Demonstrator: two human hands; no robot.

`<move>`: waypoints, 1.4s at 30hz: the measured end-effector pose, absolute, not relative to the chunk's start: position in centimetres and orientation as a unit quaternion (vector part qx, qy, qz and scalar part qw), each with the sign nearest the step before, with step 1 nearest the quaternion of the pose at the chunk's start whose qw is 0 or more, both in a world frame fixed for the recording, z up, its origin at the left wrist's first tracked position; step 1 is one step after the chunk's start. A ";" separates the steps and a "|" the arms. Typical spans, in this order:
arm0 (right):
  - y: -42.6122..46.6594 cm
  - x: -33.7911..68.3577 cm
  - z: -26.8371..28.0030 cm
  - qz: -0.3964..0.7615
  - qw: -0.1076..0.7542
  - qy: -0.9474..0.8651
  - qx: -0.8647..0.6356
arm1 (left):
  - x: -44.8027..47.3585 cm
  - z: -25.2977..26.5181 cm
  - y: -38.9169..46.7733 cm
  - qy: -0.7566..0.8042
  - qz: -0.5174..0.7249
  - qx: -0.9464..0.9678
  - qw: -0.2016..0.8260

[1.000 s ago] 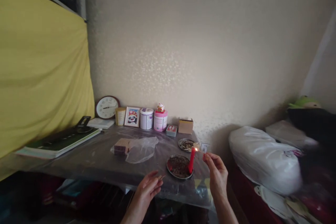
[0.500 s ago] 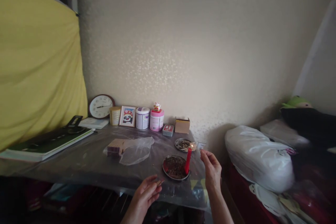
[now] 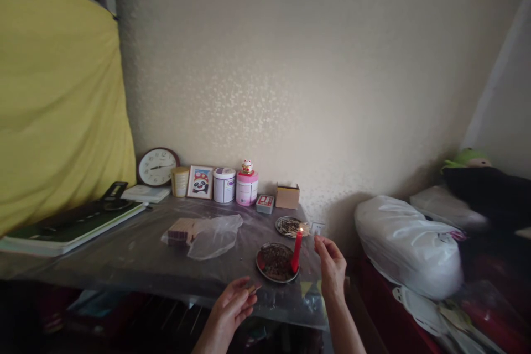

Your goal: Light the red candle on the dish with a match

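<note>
A red candle [image 3: 296,254] stands at the right rim of a round metal dish [image 3: 265,277], leaning slightly, with a small flame at its top. Just right of that flame, my right hand [image 3: 332,265] is closed in a pinch on a thin matchstick [image 3: 310,234] that points toward the wick. My left hand [image 3: 234,305], lower and nearer me, has its fingers curled round a small matchbox [image 3: 253,289], mostly hidden by them. Behind the candle lies a second dish [image 3: 279,230] with many thin sticks in it.
On the plastic-covered table [image 3: 136,260] lie a wrapped pack of small boxes [image 3: 181,230] and a green boxed item [image 3: 74,227]. Along the wall stand a clock [image 3: 157,167], a picture frame [image 3: 200,182], tins [image 3: 224,185] and a cardboard box [image 3: 287,197]. White bags [image 3: 409,249] sit at right.
My right hand has shifted slightly left toward the candle, which still burns at the top. My left hand stays almost where it was; the whole view has moved a little.
</note>
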State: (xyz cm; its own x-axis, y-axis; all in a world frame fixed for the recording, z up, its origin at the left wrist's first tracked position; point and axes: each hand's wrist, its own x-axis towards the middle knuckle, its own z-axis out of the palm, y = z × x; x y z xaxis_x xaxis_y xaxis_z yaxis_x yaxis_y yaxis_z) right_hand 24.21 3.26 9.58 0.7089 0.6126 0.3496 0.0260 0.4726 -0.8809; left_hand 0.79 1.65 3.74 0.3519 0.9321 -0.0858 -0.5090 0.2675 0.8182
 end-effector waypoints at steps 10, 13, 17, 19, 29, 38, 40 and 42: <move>3.5 24.1 9.5 0.180 0.791 -0.337 -0.478 | 0.7 4.0 1.6 0.297 0.486 0.354 0.742; 3.6 24.1 9.4 0.188 0.791 -0.336 -0.476 | 0.7 4.0 1.6 0.295 0.485 0.358 0.742; 3.7 24.0 9.3 0.200 0.792 -0.333 -0.472 | 0.8 4.0 1.5 0.298 0.486 0.355 0.741; 3.7 24.0 9.3 0.204 0.793 -0.330 -0.470 | 0.8 4.1 1.4 0.301 0.487 0.355 0.739; 3.3 23.6 9.7 0.228 0.803 -0.316 -0.452 | 0.7 4.0 1.7 0.293 0.476 0.365 0.745; 3.4 24.0 9.4 0.207 0.795 -0.327 -0.467 | 0.7 3.5 1.7 0.293 0.475 0.360 0.747; 3.1 24.3 9.6 0.210 0.794 -0.331 -0.465 | 0.7 3.4 1.8 0.293 0.477 0.360 0.747; 2.8 24.7 9.9 0.205 0.797 -0.331 -0.462 | 0.7 3.3 1.9 0.289 0.479 0.363 0.745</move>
